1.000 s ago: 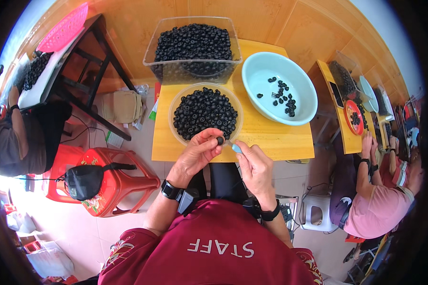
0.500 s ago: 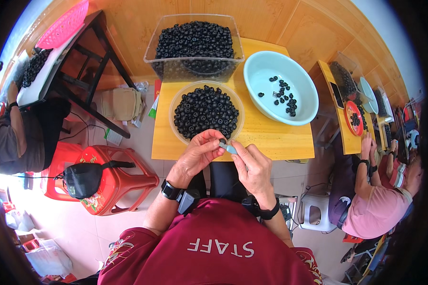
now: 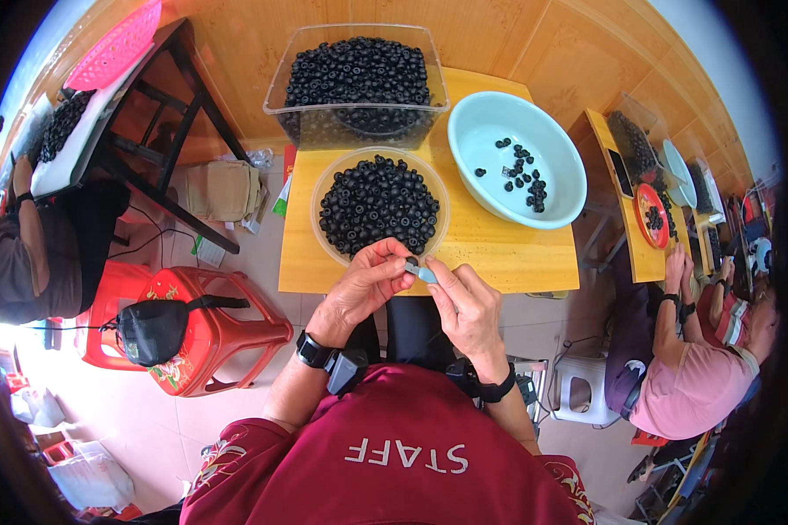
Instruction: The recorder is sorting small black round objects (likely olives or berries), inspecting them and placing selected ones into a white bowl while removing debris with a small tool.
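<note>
My left hand [image 3: 363,287] pinches a small round black piece [image 3: 411,261] between thumb and fingertips. Against it, my right hand [image 3: 466,308] holds a small tool with a light blue handle [image 3: 426,275]; its short tip meets the piece, though the exact contact is partly hidden by the fingers. Both hands are over the near edge of the yellow table [image 3: 517,267]. Just beyond them stands a round clear tub [image 3: 316,208] heaped with black, bead-like pieces [image 3: 381,206], many with a hole in the top.
A clear rectangular bin [image 3: 350,109] full of the same pieces stands behind the tub. To its right, a pale blue basin [image 3: 560,157] holds scattered pieces. Red stools [image 3: 245,328] and a dark-legged table [image 3: 171,166] are left. Other people [image 3: 692,385] sit at both sides.
My hands stay together in almost the same place. Little differs beyond a tiny shift of the tool and fingers at the black piece.
</note>
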`<state>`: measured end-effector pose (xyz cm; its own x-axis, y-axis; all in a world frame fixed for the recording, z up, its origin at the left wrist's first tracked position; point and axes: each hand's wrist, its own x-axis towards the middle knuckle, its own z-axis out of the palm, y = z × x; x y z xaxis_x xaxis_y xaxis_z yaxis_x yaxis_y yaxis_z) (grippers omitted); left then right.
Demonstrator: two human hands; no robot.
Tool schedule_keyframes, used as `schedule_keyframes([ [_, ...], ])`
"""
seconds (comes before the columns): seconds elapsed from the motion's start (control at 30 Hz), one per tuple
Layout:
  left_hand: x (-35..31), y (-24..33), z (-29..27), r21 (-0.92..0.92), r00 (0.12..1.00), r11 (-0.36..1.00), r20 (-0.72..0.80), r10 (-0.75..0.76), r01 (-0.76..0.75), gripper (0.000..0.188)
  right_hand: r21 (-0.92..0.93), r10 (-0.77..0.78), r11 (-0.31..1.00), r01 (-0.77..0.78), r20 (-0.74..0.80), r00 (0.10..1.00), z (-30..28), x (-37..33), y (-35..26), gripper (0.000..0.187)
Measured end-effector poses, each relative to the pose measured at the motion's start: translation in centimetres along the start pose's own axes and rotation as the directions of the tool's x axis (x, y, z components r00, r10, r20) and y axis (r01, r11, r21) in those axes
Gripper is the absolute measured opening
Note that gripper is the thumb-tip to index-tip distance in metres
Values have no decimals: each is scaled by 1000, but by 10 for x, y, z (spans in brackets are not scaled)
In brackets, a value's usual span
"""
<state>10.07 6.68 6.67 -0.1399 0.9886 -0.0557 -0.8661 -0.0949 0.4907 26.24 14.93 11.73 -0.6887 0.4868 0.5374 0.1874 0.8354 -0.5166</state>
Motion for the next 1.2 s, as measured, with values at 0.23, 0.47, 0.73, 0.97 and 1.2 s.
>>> schedule_keyframes([
  [0.23, 2, -1, 4, 12, 999, 999, -16, -45, 45, 9, 67, 2, 998, 0, -33, 999, 2, -6, 8, 32],
  [0.47, 0, -3, 1, 11, 996, 996, 14, -86, 86, 9, 71, 42, 997, -41, -13, 999, 6, -11, 20, 29],
  [0.73, 11, -6, 11, 157, 994, 982, -33, -104, 108, 11, -149, 373, 911, -386, -104, 922, -4, -30, 91, 21],
  [0.97, 100, -8, 44, 460, 990, 886, -138, 6, 59, 12, -379, 432, 805, -456, -152, 889, 10, -52, 118, 21],
  [1.2, 161, -31, 73, 540, 999, 842, -18, 34, -19, 31, -364, 399, 825, -432, -166, 902, 14, -56, 121, 21],
])
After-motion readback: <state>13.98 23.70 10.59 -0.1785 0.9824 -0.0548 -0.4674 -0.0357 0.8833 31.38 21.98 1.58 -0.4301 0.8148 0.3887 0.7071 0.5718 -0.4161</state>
